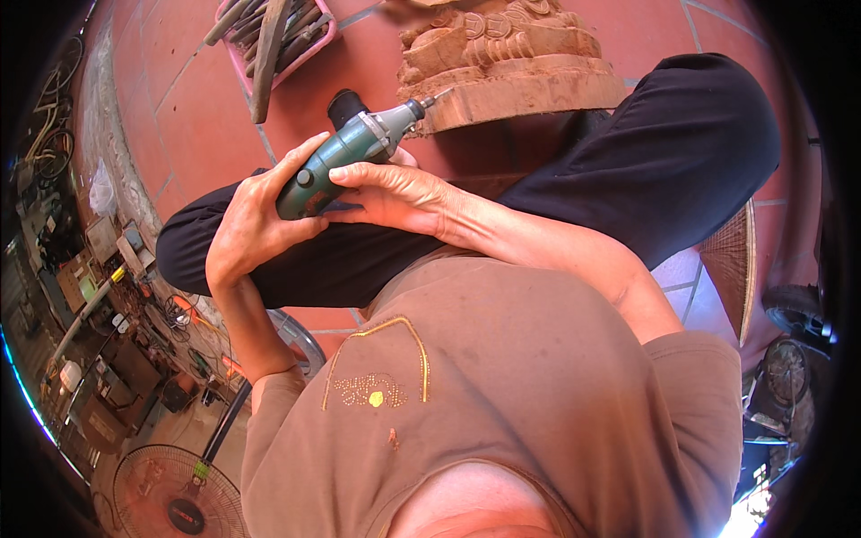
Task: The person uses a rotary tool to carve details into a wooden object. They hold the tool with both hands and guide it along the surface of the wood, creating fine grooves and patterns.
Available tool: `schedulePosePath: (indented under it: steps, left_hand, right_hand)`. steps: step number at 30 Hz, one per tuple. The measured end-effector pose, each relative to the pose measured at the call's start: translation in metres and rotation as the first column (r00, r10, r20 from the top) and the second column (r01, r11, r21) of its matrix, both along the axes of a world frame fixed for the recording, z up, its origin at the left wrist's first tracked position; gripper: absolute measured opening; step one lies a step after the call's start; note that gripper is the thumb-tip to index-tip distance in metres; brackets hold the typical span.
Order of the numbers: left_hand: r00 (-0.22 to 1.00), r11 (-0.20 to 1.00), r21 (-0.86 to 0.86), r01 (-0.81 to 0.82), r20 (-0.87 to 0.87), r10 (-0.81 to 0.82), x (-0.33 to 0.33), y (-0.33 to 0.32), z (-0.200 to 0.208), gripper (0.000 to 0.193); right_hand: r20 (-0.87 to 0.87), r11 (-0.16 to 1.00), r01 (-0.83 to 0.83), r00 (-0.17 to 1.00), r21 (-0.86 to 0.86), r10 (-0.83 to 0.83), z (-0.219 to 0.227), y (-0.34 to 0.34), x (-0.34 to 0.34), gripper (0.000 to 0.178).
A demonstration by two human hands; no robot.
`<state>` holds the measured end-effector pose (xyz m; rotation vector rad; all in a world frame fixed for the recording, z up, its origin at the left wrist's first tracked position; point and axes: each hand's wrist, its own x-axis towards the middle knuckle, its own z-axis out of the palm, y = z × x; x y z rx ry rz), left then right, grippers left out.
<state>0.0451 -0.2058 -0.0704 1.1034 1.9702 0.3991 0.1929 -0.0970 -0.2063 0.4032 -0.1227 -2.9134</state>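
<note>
Both my hands hold a green and grey rotary tool (334,163) over my lap, tilted so its thin metal bit (437,97) points up and to the right. My left hand (256,215) grips the rear end of the body, fingers and thumb around it. My right hand (395,193) closes on the body's middle from the right, the thumb lying on top. Just beyond the tool's front stands a carved wooden piece (511,85) with coin shapes and a thick base. The bit's tip appears close to its lower left edge; I cannot tell whether they touch.
A pink basket (332,29) of wooden-handled tools stands on the red tiles (193,99) at far left, one long tool (267,63) lying across it. A black cylindrical object (345,108) is beside the rotary tool. At left are a fan (175,502), cords and clutter.
</note>
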Motion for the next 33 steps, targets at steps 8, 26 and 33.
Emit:
schedulePosePath:
  steps: [8, 26, 33]
  left_hand:
    - [0.999, 0.999, -0.016, 0.03, 0.019, -0.03, 0.001, -0.004, 0.003, 0.093]
    - [0.995, 0.996, -0.03, 0.08, 0.058, -0.078, 0.003, -0.009, 0.007, 0.091]
    - [0.997, 0.998, -0.016, 0.067, 0.031, -0.067, 0.003, -0.008, 0.005, 0.092]
  right_hand:
    - [-0.021, 0.999, -0.045, 0.999, -0.02, 0.045, 0.001, -0.006, 0.008, 0.047]
    - [-0.034, 0.992, -0.109, 0.994, -0.069, 0.107, 0.002, -0.018, 0.019, 0.061]
    - [-0.053, 0.994, -0.096, 0.994, -0.059, 0.093, -0.002, -0.017, 0.014, 0.055]
